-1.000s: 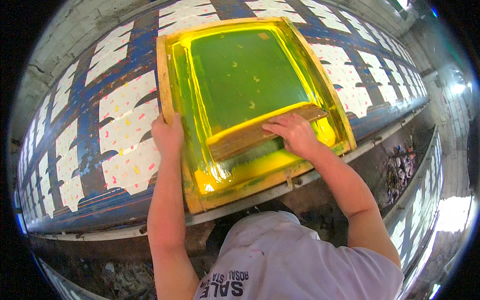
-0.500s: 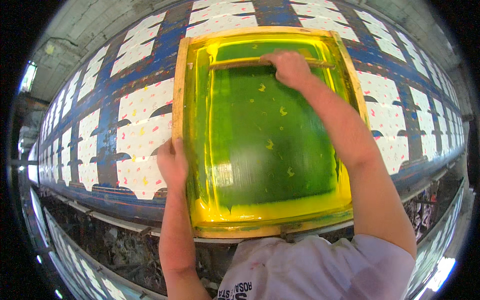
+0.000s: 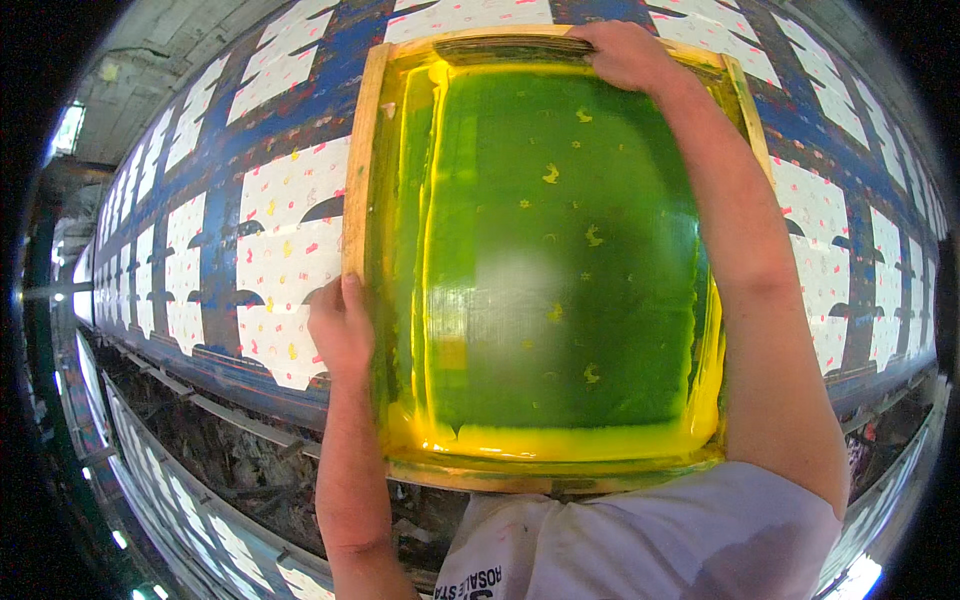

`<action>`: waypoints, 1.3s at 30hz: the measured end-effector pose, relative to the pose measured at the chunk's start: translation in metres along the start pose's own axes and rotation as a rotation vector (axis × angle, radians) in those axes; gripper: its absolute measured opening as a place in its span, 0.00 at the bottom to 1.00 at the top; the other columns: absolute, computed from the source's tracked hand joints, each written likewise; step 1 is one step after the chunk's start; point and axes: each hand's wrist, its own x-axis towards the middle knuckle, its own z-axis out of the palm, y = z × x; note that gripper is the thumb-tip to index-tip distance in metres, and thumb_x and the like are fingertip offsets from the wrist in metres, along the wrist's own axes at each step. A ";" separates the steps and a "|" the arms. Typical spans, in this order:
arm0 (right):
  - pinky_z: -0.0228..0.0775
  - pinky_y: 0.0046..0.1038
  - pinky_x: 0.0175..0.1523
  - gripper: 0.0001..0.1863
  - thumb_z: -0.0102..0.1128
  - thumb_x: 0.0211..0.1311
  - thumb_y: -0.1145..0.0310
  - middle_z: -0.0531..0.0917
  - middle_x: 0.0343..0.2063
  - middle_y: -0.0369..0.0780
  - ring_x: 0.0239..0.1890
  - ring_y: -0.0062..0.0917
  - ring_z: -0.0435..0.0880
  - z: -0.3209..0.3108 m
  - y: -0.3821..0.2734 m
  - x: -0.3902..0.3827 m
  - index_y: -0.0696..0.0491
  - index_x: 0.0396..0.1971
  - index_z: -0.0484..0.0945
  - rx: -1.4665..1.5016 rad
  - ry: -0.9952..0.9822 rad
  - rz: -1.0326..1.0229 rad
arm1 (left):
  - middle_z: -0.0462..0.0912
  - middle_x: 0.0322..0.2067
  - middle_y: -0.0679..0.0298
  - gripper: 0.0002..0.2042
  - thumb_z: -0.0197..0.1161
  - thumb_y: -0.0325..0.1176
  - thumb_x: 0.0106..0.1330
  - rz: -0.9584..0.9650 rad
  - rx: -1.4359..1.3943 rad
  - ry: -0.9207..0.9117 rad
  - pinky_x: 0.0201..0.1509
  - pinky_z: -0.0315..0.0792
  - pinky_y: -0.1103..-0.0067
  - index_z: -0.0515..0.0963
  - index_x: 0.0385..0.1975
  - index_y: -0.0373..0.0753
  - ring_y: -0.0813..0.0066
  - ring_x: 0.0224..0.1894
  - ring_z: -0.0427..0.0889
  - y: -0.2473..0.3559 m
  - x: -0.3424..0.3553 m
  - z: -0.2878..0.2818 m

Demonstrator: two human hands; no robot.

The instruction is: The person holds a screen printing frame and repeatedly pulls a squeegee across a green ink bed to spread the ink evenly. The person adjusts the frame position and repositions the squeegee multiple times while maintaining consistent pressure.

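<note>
Smack in the middle of the view sits a big wooden frame [image 3: 366,150], lying flat on the blue-and-brown worktop [image 3: 215,210], with a green mesh [image 3: 640,300] across it dotted with little yellowish shapes. Wet yellow ink [image 3: 570,443] is pooled thick along the 6 o'clock side of the mesh, with a couple of streaks running up the 9 o'clock side and more on the lower part of the 3 o'clock side. Up at 12 o'clock, right beside the far rail, there's a dark wooden board [image 3: 510,47], and the right hand [image 3: 625,55] is closed over it at about 12:30; can't tell how much of the board is hidden under there. That forearm reaches up from around 4 o'clock and covers part of the 3 o'clock rail. Left hand [image 3: 340,325] is between 8 and 9 o'clock, curled tight around the frame's rail with the thumb pointing up along it, other fingers mostly out of sight. White pieces [image 3: 290,200] with small pink and yellow prints lie in rows out at 9 and 3 o'clock, plus more past 12. Pale shirt [image 3: 640,525] at 6 o'clock, just beside the near rail.
</note>
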 end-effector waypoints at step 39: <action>0.80 0.52 0.65 0.32 0.79 0.63 0.57 0.90 0.54 0.51 0.62 0.52 0.86 -0.114 -0.211 -0.530 0.49 0.65 0.83 -0.095 0.254 0.763 | 0.93 0.37 0.41 0.22 0.80 0.36 0.53 0.104 -0.023 -0.308 0.51 0.84 0.61 0.90 0.44 0.26 0.47 0.42 0.94 0.001 0.033 -0.025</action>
